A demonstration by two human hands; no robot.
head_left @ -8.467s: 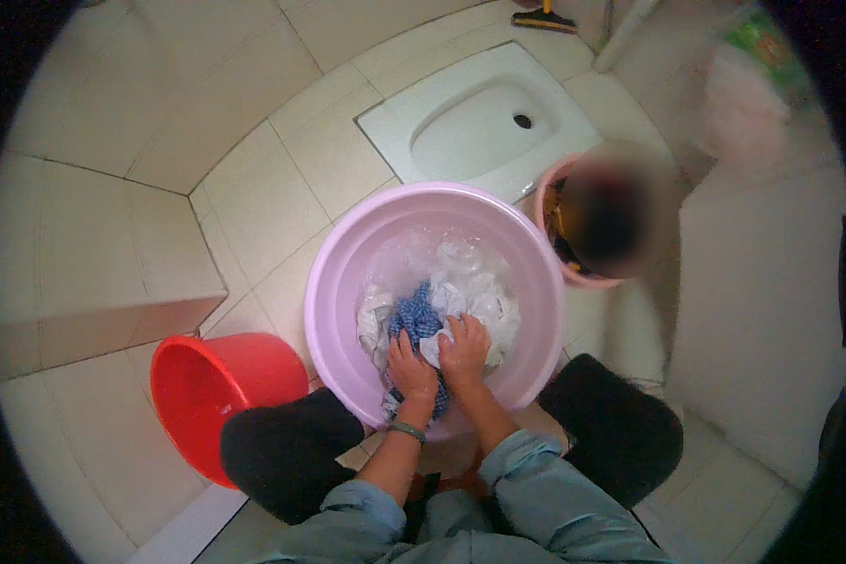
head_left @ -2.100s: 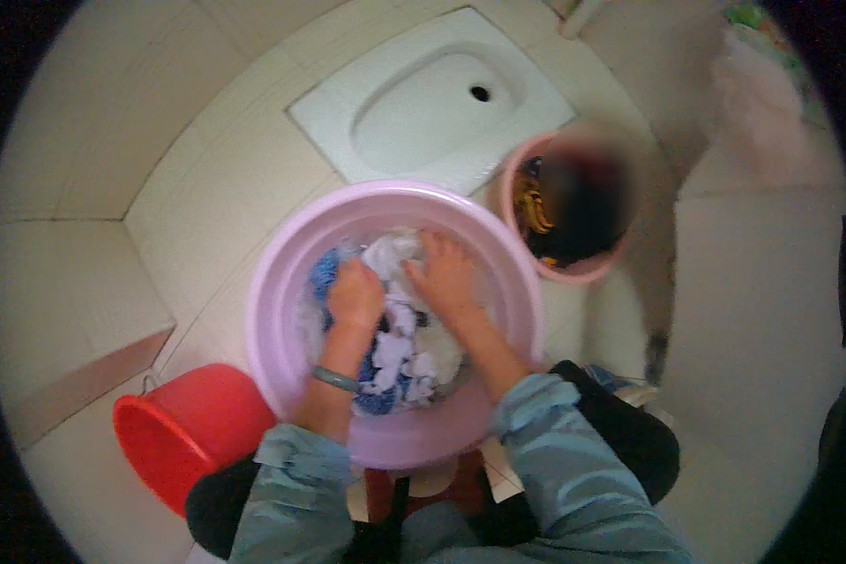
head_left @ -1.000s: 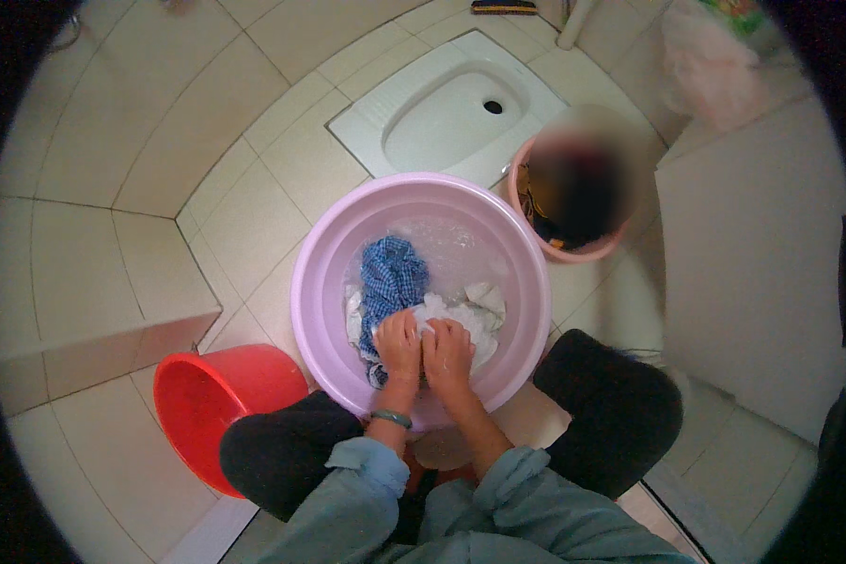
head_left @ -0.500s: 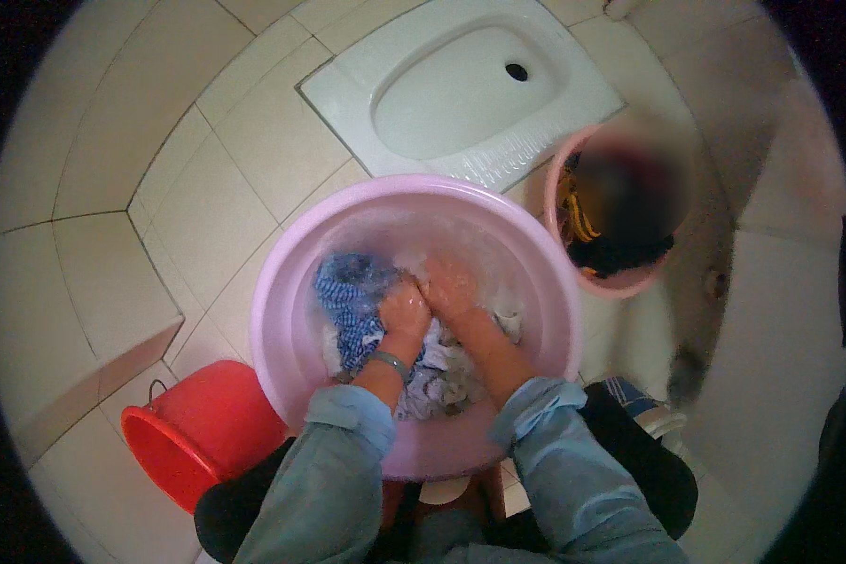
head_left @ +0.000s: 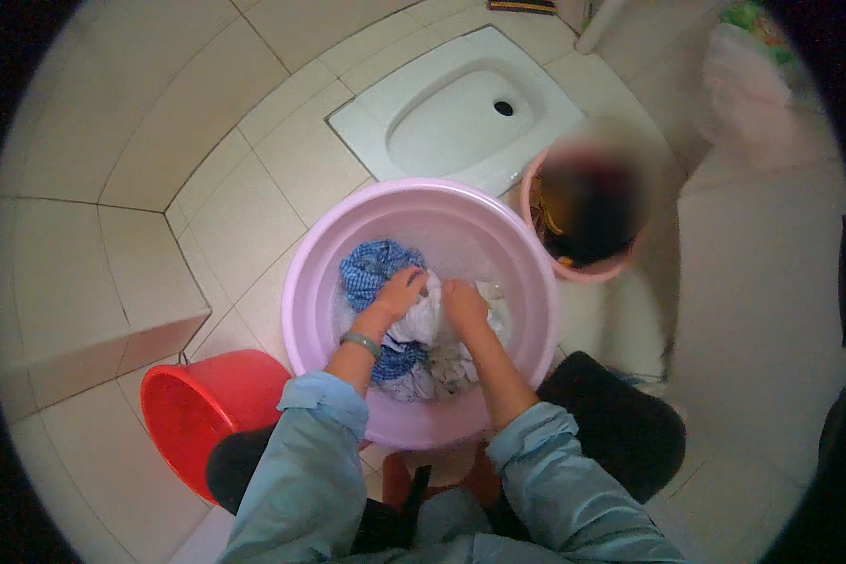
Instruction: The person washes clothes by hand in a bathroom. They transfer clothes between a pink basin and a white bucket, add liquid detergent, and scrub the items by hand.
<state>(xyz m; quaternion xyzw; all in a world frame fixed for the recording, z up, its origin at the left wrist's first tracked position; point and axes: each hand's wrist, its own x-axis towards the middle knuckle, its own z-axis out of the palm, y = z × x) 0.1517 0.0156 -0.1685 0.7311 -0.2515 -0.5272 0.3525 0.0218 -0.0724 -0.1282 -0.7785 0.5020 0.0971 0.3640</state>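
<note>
A large pink basin (head_left: 303, 282) stands between my knees, with soapy water and wet laundry in it. My left hand (head_left: 401, 292) is closed on a white cloth (head_left: 419, 322), just beside a blue checked cloth (head_left: 374, 267). A short way to its right, my right hand (head_left: 463, 306) is a fist at the same white cloth, its fingertips mostly hidden. The white cloth stretches between both hands. Below them lie a second blue checked bunch and greyish-white fabric (head_left: 449, 367); more pale cloth (head_left: 494, 305) sits right of my right hand.
At the left a red bucket (head_left: 244, 385) lies tilted beside my knee. A smaller pink tub (head_left: 600, 274) with dark clothes, partly blurred, stands at the right. Behind the basin is a white squat toilet (head_left: 414, 132) in the tiled floor (head_left: 263, 202). A tiled ledge (head_left: 150, 263) borders the left.
My hands were close together, low in the wet laundry. Now they are apart and the white cloth is drawn up between them. The whole view has shifted slightly.
</note>
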